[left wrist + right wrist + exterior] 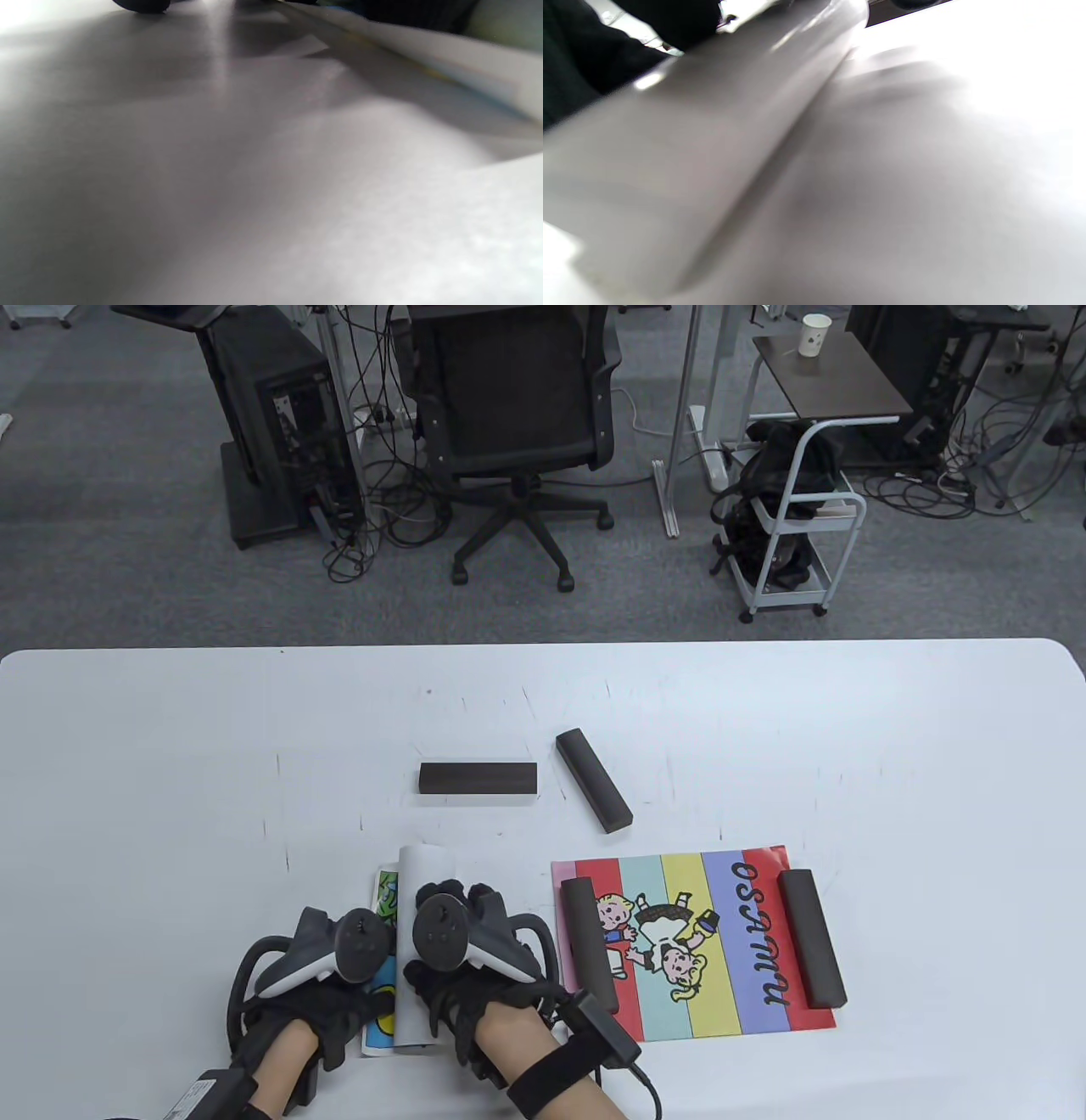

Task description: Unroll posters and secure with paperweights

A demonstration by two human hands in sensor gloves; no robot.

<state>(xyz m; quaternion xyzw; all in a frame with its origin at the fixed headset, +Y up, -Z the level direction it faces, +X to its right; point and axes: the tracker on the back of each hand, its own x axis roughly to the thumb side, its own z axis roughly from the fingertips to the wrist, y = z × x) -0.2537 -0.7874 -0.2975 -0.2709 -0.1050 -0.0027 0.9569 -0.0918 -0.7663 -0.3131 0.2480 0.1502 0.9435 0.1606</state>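
- Now, at the table's near edge, both hands work a half-rolled poster, its roll running away from the person.
- Right hand rests on the roll; left hand lies just beside it, on the opened strip. Finger spread cannot be told.
- Two spare weights lie beyond the roll, slightly right, so the right hand looks nearer.
- A second poster lies flat to the right, already weighted.

Blurred close-up: rolled poster lies diagonally on the white table, its white back facing the camera, with dark gloved fingers at the top-left resting on it.
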